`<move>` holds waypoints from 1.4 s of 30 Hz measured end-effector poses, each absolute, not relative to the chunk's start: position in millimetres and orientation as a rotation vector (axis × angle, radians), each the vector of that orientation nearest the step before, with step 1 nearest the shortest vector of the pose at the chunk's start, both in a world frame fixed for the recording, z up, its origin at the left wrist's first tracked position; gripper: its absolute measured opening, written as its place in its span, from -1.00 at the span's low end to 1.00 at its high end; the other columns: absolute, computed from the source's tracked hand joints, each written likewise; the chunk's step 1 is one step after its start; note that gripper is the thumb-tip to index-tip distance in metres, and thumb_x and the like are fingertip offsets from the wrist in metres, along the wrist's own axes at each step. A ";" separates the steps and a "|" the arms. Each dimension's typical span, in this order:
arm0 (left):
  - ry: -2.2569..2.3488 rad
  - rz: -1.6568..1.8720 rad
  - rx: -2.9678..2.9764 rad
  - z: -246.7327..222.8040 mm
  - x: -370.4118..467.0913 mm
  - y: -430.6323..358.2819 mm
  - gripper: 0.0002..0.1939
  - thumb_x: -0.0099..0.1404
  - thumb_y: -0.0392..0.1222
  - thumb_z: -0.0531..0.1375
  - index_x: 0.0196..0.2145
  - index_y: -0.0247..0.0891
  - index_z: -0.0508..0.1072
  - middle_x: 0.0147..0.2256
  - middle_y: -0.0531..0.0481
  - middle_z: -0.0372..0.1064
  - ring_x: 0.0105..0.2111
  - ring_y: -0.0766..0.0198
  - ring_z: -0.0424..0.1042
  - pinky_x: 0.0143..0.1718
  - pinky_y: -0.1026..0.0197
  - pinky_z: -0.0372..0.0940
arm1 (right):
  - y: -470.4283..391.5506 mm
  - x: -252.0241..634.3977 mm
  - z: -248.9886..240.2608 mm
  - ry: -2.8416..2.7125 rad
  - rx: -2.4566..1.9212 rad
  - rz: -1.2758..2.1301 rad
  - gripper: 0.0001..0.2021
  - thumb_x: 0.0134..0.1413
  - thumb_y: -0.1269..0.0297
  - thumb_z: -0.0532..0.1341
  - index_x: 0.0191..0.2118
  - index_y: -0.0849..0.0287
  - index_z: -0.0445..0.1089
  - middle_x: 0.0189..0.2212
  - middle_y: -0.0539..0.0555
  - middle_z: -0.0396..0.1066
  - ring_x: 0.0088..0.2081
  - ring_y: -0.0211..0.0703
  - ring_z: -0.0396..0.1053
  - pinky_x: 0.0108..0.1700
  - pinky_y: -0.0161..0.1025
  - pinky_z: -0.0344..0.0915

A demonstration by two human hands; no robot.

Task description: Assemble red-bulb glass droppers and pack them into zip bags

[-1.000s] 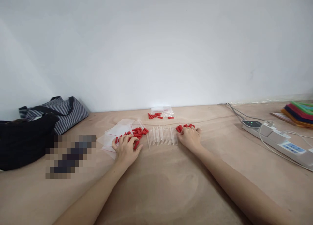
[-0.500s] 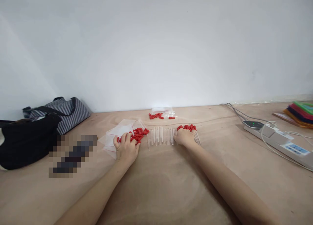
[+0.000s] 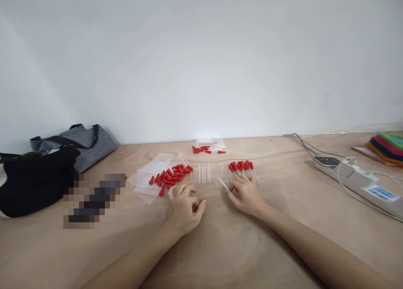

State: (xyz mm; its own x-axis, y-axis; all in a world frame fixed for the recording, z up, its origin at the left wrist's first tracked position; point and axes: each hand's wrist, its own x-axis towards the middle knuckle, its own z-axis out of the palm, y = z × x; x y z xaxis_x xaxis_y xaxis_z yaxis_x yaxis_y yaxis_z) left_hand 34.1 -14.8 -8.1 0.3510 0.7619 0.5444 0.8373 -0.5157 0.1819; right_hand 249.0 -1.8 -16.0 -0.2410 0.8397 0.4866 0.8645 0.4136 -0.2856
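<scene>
My left hand [image 3: 184, 207] is closed, with a red rubber dropper bulb [image 3: 195, 205] pinched between thumb and forefinger, mostly hidden by the fingers. My right hand [image 3: 247, 194] pinches one clear glass dropper tube [image 3: 223, 183], tilted up to the left. Beyond the hands, a row of bare glass tubes [image 3: 206, 174] lies side by side. To its right lie several droppers [image 3: 242, 166] with red bulbs on their far ends. A loose pile of red bulbs [image 3: 170, 178] is spread left of the row, partly on clear zip bags [image 3: 151, 167].
At the back lie more red bulbs [image 3: 200, 149] and thin clear tubes on a plastic bag [image 3: 208, 142]. A power strip [image 3: 362, 180] with cables is on the right, near coloured sheets [image 3: 388, 144]. Bags [image 3: 91, 148] and a pixelated dark object [image 3: 96, 201] are on the left.
My left hand has drawn back from the bulb pile toward me and right, now with a bulb. My right hand has pulled back from the droppers, holding a glass tube.
</scene>
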 end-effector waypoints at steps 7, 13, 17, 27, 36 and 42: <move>-0.871 -0.530 -2.849 4.4 11.0 -0.5 -0.55 0.08 -0.43 0.02 -0.14 0.00 0.37 0.00 -0.04 0.20 -0.01 0.08 0.12 -0.06 -0.08 -0.03 | -15.3 252.7 -23.1 -2.193 -1.180 -0.014 -0.83 0.09 0.36 0.01 -0.44 0.18 0.29 -0.50 0.01 0.37 -0.33 -0.22 0.23 -0.12 -0.14 -0.12; -0.906 -0.621 -2.885 -2.3 13.9 0.2 -0.85 0.20 -0.23 0.07 -0.34 -0.08 0.43 -0.11 0.03 0.33 -0.05 0.13 0.19 0.00 -0.03 -0.13 | -14.6 251.0 -21.4 -2.161 -1.145 0.017 -0.77 0.12 0.41 -0.03 -0.22 0.13 0.33 -0.47 0.01 0.39 -0.33 -0.24 0.25 -0.10 -0.14 -0.12; -1.229 -0.791 -2.796 -8.0 22.5 -3.6 -0.89 0.22 -0.21 0.05 -0.37 -0.16 0.37 -0.32 0.07 0.41 -0.20 0.22 0.29 -0.05 0.01 -0.12 | -18.1 248.9 -19.7 -2.124 -1.172 0.081 -0.84 0.08 0.36 0.03 -0.36 0.13 0.35 -0.49 -0.02 0.39 -0.36 -0.26 0.26 -0.07 -0.14 -0.14; -1.405 -0.851 -2.755 -13.2 28.5 -5.7 -0.89 0.24 -0.19 0.03 -0.34 -0.16 0.34 -0.38 0.12 0.41 -0.27 0.27 0.31 -0.07 0.02 -0.15 | -20.1 238.8 -26.2 -2.134 -1.141 0.007 -0.82 0.11 0.31 0.04 -0.38 0.12 0.38 -0.53 -0.03 0.40 -0.39 -0.29 0.25 -0.07 -0.13 -0.19; -1.371 -0.846 -2.780 -13.5 29.6 -3.7 -0.86 0.25 -0.23 0.03 -0.35 -0.16 0.38 -0.39 0.11 0.43 -0.28 0.25 0.29 -0.11 0.01 -0.14 | -20.7 233.2 -30.4 -2.137 -1.050 0.033 -0.80 0.11 0.30 0.05 -0.24 0.06 0.41 -0.50 -0.02 0.40 -0.37 -0.27 0.22 -0.12 -0.13 -0.14; -1.345 -0.875 -2.789 -12.9 29.0 -5.3 -0.83 0.26 -0.20 0.02 -0.38 -0.16 0.39 -0.42 0.09 0.42 -0.30 0.25 0.29 -0.09 -0.02 -0.16 | -20.3 230.3 -31.0 -2.139 -1.023 0.050 -0.81 0.10 0.30 0.06 -0.28 0.07 0.42 -0.53 -0.02 0.38 -0.39 -0.26 0.18 -0.17 -0.13 -0.13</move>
